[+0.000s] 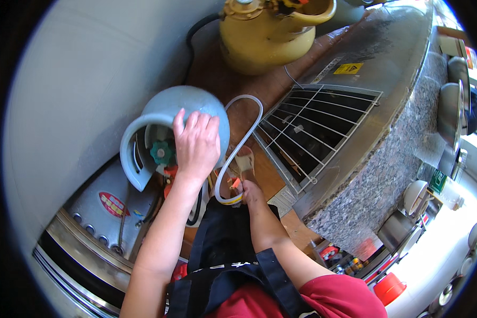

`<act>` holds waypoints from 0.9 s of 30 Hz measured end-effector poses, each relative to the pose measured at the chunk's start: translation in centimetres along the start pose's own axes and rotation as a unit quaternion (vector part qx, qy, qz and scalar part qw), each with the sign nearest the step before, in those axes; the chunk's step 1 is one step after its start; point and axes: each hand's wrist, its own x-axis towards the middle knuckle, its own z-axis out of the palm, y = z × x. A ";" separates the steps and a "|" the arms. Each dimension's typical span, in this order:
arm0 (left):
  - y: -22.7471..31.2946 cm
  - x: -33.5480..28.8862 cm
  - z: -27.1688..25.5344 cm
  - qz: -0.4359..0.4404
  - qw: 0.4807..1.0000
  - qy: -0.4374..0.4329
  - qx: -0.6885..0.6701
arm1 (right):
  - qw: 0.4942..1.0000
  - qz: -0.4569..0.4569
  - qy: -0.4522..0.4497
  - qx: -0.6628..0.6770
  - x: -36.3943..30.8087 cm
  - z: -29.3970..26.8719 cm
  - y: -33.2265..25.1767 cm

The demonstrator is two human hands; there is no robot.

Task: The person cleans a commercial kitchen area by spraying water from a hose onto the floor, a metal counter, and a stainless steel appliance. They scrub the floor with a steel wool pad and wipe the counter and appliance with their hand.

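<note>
Dark apron [214,283] hangs nearer than the blue cylinder [195,98], whose collar [128,146] the left hand [197,143] clamps with curled fingers [202,120]. Right of the cylinder, the right hand [253,192] is at the white hose [241,144], finger grip unclear.

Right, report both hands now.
Left hand: closed on the collar of the gas cylinder.
Right hand: at a small orange piece; grip cannot be told.

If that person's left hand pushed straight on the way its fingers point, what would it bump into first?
Probably the rounded shoulder of the pale blue gas cylinder: the left hand lies over it, fingers aimed across it. Exact depth is unclear.
</note>
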 end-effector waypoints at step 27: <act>12.1 -40.3 18.0 -0.405 0.791 -0.355 -0.288 | 0.949 -0.233 -0.029 -0.210 8.5 -13.1 -6.4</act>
